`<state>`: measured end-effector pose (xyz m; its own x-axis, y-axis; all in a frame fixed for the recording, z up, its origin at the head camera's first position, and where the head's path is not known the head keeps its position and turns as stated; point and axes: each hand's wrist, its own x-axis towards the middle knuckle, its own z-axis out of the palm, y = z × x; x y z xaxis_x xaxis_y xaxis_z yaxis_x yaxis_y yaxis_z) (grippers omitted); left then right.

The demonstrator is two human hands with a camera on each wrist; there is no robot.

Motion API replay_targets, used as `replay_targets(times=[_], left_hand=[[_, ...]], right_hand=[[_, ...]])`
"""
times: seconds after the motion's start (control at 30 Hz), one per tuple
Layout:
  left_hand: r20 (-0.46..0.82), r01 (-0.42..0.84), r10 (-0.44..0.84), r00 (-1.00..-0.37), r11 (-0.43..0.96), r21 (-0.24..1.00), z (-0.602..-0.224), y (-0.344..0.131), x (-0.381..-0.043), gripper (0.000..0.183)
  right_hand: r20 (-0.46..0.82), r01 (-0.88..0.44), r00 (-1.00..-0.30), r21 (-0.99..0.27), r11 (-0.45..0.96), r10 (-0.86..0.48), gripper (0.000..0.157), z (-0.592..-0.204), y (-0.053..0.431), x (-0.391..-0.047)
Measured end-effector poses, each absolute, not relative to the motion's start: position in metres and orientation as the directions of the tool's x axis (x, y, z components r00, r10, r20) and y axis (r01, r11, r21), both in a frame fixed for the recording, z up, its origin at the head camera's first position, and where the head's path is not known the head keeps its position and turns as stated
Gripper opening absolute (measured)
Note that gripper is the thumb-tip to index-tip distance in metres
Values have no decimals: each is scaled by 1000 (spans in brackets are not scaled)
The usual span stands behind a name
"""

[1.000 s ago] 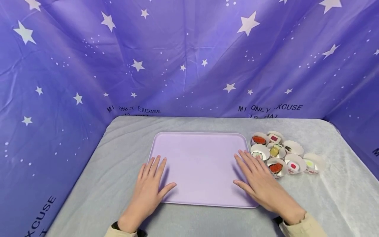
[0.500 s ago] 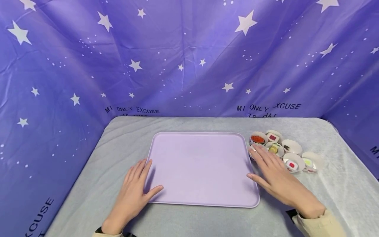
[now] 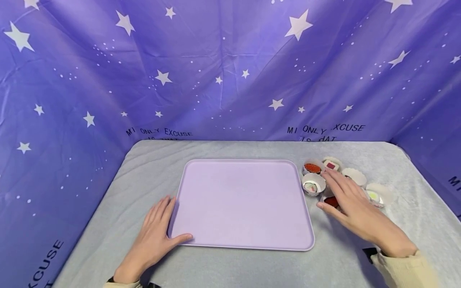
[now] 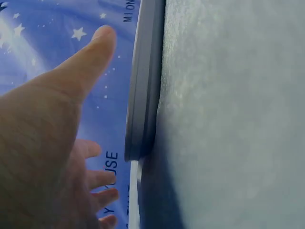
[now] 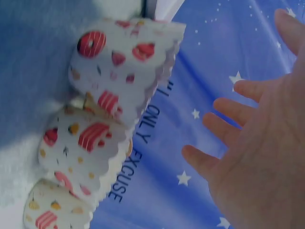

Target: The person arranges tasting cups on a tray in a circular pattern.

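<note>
Purple star-print curtain (image 3: 252, 90) behind grey cloth-covered surface (image 3: 252, 268). Left hand (image 3: 149, 234): grip empty, fingers extended, by lilac tray (image 3: 241, 204). Right hand (image 3: 360, 214): grip open, empty, above scalloped paper cups (image 5: 83, 148) right of tray. Risk: low fingertip tips a crowded cup.

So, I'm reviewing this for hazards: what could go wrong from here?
The right grip is over closely clustered cups, so a low sweep might tip one over. The cups look thin-walled; a hard squeeze could crumple one. The left grip is at a corner of the tray, where a bump might shift it.
</note>
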<state>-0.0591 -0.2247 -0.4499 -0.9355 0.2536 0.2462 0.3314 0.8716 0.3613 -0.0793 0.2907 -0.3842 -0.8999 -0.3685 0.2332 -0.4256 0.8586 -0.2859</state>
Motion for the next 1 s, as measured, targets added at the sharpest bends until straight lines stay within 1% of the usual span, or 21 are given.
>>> replay_targets(times=[0.2,0.4,0.63,0.8,1.0], left_hand=[[165,294,248,-955,868,399,-453,-230,-56,119],[104,279,260,-960,859,430,-455,-232,-54,121],[99,283,268,-958,848,448,-457,-233,-54,123],[77,267,262,-962,850,454,-458,-233,-55,123],[113,296,275,-955,843,449,-459,-232,-54,121]], right_hand=[[226,-409,-909,-330,851,-350,88,-380,302,-84],[225,-400,-914,-360,843,-338,86,-378,314,-87],[217,-372,-926,-383,845,-309,85,-378,331,-93],[180,-308,-950,-405,861,-256,88,-376,349,-91],[161,-261,-964,-436,861,-210,90,-380,369,-89]])
